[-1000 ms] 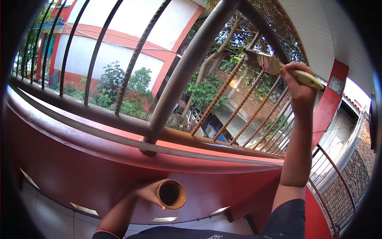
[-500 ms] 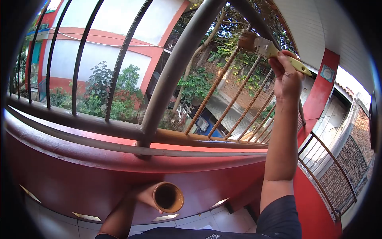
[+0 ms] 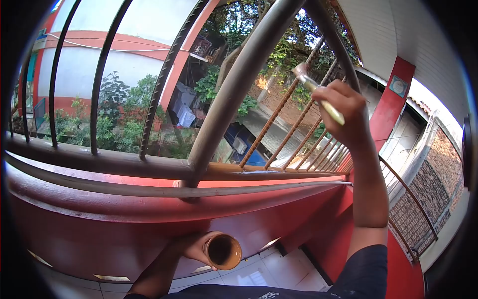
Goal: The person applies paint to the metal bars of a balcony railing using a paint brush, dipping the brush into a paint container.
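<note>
My right hand (image 3: 344,110) is raised at the upper right, its fingers closed round the pale yellow handle of a paintbrush (image 3: 332,112). The brush's bristles, smeared with brown, point up and left, right at one of the twisted metal bars (image 3: 275,115) of the railing. Those bars are orange-brown along their lower parts and darker near the top. Low in front of my body, my left hand (image 3: 197,248) is wrapped round a cup (image 3: 234,259) with an orange-brown inside and dark liquid at the bottom. A thick grey diagonal post (image 3: 239,92) stands left of the brush.
The grey lower rail (image 3: 109,162) runs across above a red wall ledge (image 3: 119,212). White floor tiles (image 3: 279,274) show below. Beyond the railing are plants (image 3: 124,102) and a white and red building (image 3: 129,60). A red pillar (image 3: 396,94) rises at the right.
My right hand has turned and lowered slightly, bringing the brush down and its bristles a little left. The cup in my left hand has shifted slightly right and down. The view has shifted too.
</note>
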A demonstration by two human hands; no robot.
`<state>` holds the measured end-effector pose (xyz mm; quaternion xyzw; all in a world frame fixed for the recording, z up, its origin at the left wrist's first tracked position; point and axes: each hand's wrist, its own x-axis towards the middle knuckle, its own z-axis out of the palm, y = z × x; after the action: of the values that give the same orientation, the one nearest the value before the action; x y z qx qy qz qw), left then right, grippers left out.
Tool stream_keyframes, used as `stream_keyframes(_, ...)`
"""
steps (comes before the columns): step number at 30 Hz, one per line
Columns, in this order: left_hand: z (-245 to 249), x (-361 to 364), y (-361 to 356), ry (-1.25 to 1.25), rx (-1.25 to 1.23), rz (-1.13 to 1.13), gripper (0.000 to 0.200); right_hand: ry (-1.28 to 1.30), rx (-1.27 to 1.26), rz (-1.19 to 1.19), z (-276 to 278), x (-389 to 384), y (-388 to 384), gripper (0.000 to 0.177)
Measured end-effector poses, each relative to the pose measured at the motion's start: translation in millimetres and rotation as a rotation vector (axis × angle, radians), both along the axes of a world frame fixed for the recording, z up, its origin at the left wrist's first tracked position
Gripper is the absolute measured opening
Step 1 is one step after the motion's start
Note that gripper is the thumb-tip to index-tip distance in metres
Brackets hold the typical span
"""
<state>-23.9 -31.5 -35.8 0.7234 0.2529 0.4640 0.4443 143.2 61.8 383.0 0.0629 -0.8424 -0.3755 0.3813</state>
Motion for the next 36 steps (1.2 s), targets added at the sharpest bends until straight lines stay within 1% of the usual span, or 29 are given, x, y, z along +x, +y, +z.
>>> stream_keyframes(1, 0.4, -1.0, -0.4, 0.005, 0.018, -0.003, 0.096, -0.136, 0.016, -0.060, -5.7, 0.6, -6.6, 0.019)
stream_keyframes(3, -0.4, -1.4, 2.5, 0.006, 0.041, -0.011, 0.095, -0.224, -0.205, -0.035, 2.2, 1.3, -21.8, 0.015)
stream_keyframes(5, -2.6, -0.5, 5.5, 0.019, 0.037, -0.040, 0.094, -0.133, -0.232, -0.033, 29.2, -2.8, -23.1, 0.012)
stream_keyframes(7, -3.5, 1.0, 4.9, 0.024, 0.040, -0.028, 0.094, 0.039, -0.232, 0.010, 57.8, -8.4, -11.8, 0.010)
stream_keyframes(9, -6.0, -1.5, 4.3, 0.018, 0.053, -0.014, 0.094, 0.145, 0.057, 0.013, 73.9, -11.2, -17.0, 0.011)
stream_keyframes(10, -9.1, -0.9, 6.2, 0.005, 0.066, -0.013, 0.094, 0.123, 0.093, -0.033, 69.7, -13.9, -19.5, 0.012)
stream_keyframes(12, -12.5, 1.0, 6.3, -0.011, 0.084, -0.010, 0.093, 0.080, 0.164, -0.121, 44.5, -14.1, -23.6, 0.014)
stream_keyframes(13, -12.1, 1.4, 5.3, -0.007, 0.090, -0.007, 0.093, -0.060, 0.186, -0.182, 27.1, -14.6, -25.0, 0.015)
stream_keyframes(14, -11.0, -0.4, 4.4, -0.001, 0.096, 0.000, 0.093, -0.209, 0.171, -0.178, 10.6, -16.7, -28.1, 0.017)
stream_keyframes(15, -10.4, -2.4, 3.7, 0.005, 0.098, 0.010, 0.093, -0.341, 0.067, -0.219, 3.2, -15.3, -34.6, 0.015)
stream_keyframes(17, -10.7, -0.7, 3.6, 0.013, 0.093, 0.015, 0.093, -0.319, -0.194, -0.115, 10.8, -17.4, -30.3, 0.011)
stream_keyframes(19, -11.1, 0.4, 4.7, 0.026, 0.072, 0.017, 0.093, -0.079, -0.316, -0.025, 38.1, -17.9, -20.8, 0.008)
stream_keyframes(20, -10.4, 0.8, 5.1, 0.036, 0.058, 0.018, 0.093, 0.056, -0.383, -0.025, 51.8, -16.6, -19.0, 0.010)
stream_keyframes(21, -8.8, 0.4, 4.4, 0.036, 0.054, 0.015, 0.093, 0.154, -0.246, 0.013, 62.4, -17.0, -18.7, 0.010)
stream_keyframes(23, -6.5, -0.5, 2.9, 0.033, 0.052, 0.013, 0.094, 0.152, 0.079, -0.004, 66.5, -15.2, -24.1, 0.011)
stream_keyframes(25, -8.5, 0.3, 3.9, 0.030, 0.037, 0.008, 0.094, 0.086, 0.153, -0.033, 34.6, -16.4, -23.3, 0.014)
stream_keyframes(27, -9.0, -0.2, 2.9, 0.019, 0.024, 0.005, 0.094, -0.112, 0.150, -0.090, -9.4, -16.5, -21.3, 0.016)
stream_keyframes(29, -6.8, 0.8, 2.1, 0.005, 0.010, -0.001, 0.094, -0.281, 0.046, -0.078, -45.3, -12.5, -15.5, 0.017)
stream_keyframes(32, 3.1, 0.2, -2.9, 0.036, 0.009, 0.026, 0.094, -0.332, -0.333, 0.014, -37.7, -6.3, -14.3, 0.017)
stream_keyframes(33, 4.2, -1.1, -0.7, 0.046, 0.034, 0.029, 0.094, -0.313, -0.400, 0.075, -22.8, -5.1, -5.5, 0.016)
stream_keyframes(34, 2.7, -0.8, 0.7, 0.053, 0.056, 0.028, 0.094, -0.253, -0.391, 0.060, -4.9, -2.1, -0.9, 0.015)
stream_keyframes(35, 1.1, -0.3, 2.1, 0.060, 0.079, 0.027, 0.095, -0.178, -0.369, 0.088, 12.6, 1.8, 11.6, 0.015)
stream_keyframes(36, 0.3, -0.5, 1.2, 0.068, 0.088, 0.032, 0.094, -0.053, -0.399, 0.149, 29.5, 3.9, 19.3, 0.014)
